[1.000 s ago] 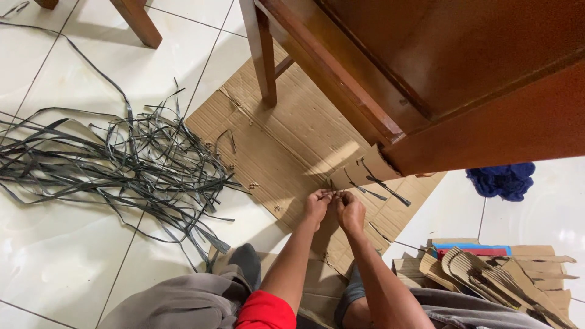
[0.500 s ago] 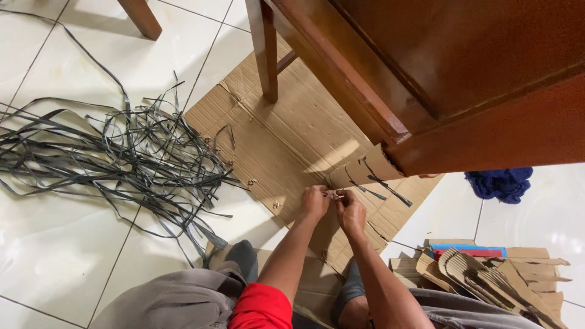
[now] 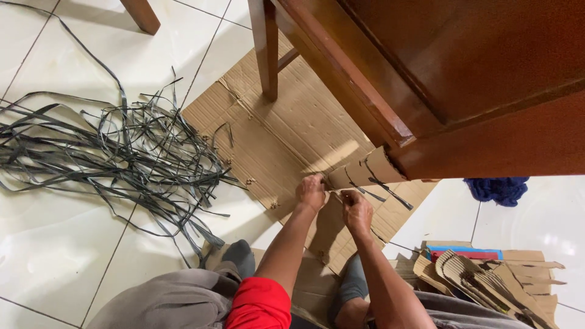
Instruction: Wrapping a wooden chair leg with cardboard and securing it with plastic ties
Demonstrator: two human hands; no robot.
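Both hands pinch the near end of a cardboard roll (image 3: 359, 173): left hand (image 3: 312, 192) clenched at its end, right hand (image 3: 357, 210) just beside. Its long axis runs away up-right toward the wooden furniture (image 3: 426, 91), over the cardboard sheet (image 3: 286, 134) on the floor.

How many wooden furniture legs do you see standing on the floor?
2. One wooden leg stands on the flat cardboard sheet at top centre; another leg stands on the tiles at the top left. More may be hidden behind the wooden furniture.
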